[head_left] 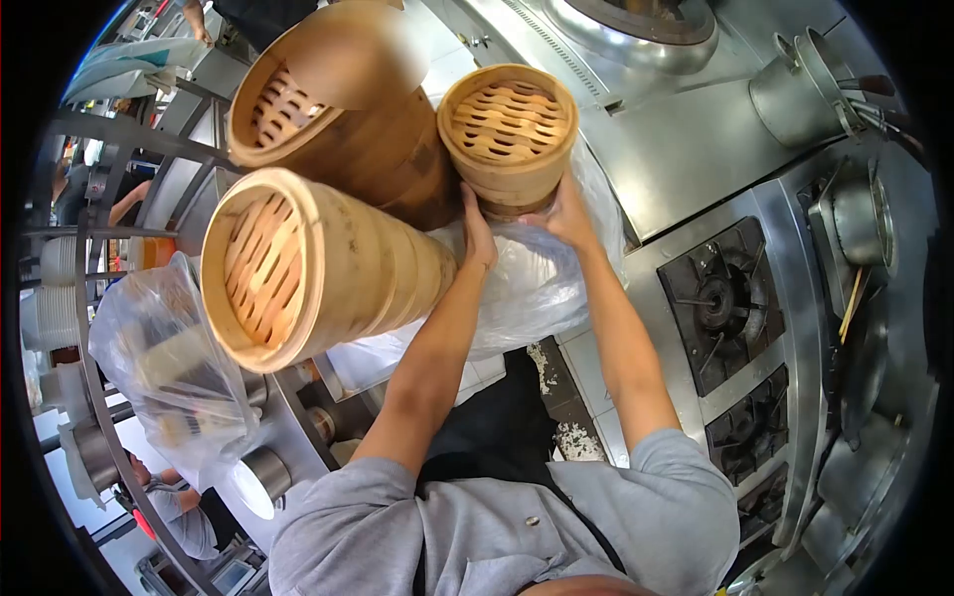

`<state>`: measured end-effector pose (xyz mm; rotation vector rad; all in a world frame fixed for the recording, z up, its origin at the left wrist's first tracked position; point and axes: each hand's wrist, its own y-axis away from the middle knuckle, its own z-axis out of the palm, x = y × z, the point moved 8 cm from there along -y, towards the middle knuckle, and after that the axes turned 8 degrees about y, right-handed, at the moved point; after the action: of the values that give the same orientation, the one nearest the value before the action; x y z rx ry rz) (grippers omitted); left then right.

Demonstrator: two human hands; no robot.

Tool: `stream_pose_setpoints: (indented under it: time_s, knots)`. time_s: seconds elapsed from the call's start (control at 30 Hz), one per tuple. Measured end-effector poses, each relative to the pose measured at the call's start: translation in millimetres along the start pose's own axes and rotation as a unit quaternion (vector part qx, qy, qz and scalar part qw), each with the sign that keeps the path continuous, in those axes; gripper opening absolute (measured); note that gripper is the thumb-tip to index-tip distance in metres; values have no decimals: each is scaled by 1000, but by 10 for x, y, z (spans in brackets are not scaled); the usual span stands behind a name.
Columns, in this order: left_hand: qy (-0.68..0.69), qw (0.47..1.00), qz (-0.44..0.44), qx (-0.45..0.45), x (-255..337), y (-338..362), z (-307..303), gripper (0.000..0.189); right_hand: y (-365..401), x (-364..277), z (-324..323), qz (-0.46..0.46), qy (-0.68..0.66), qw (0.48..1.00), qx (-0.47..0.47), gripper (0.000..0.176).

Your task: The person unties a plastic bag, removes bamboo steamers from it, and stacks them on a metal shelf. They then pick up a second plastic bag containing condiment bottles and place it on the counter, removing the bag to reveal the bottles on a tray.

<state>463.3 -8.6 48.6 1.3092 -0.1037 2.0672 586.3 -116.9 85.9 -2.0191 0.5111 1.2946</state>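
Both arms reach forward to a small round bamboo steamer (509,124) with a slatted top. My left hand (478,233) is against its lower left side, and my right hand (564,214) holds its lower right side. The fingers curl under and behind the base, partly hidden. Left of it stands a tall stack of larger bamboo steamers (388,154), its top partly blurred. Nearer to me, another bamboo stack (373,268) leans into view beside my left forearm. Clear plastic (537,288) lies beneath the small steamer and around the stacks.
Gas burners (717,301) line the right side, with a metal pot (800,94) beyond them and a pan (860,223) at far right. A plastic-wrapped bundle (179,368) and a metal shelf rack (94,248) stand left. Other people (189,507) are visible at left.
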Motion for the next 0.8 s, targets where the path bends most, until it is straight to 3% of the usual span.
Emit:
stream_pose_setpoints:
  time_s: [0.07, 0.2, 0.27, 0.37, 0.47, 0.53, 0.7, 0.8]
  knots:
    - [8, 999, -14, -37, 26, 139, -10, 79, 126, -123, -15, -3, 19, 1000, 15, 120]
    - [37, 999, -34, -11, 116, 332, -62, 79, 361, -403, -66, -7, 33, 998, 45, 115]
    - [19, 997, -37, -58, 142, 458, -86, 80, 524, -467, -23, -15, 40, 998, 51, 113]
    - [27, 994, -17, -105, 197, 589, -101, 78, 628, -504, -12, 25, -64, 995, 73, 107]
    - [43, 994, 5, -100, 318, 785, -145, 73, 746, -870, -58, -40, 26, 995, 89, 121]
    - [57, 993, 21, -101, 452, 927, -84, 67, 825, -1134, -141, -77, 127, 983, 112, 116]
    - [44, 988, 80, -121, 811, 1370, 107, 53, 1015, -1580, -357, -80, 114, 983, 121, 103]
    - [-16, 987, 109, -118, 982, 1651, 178, 56, 1212, -2008, -504, -89, 134, 979, 125, 95]
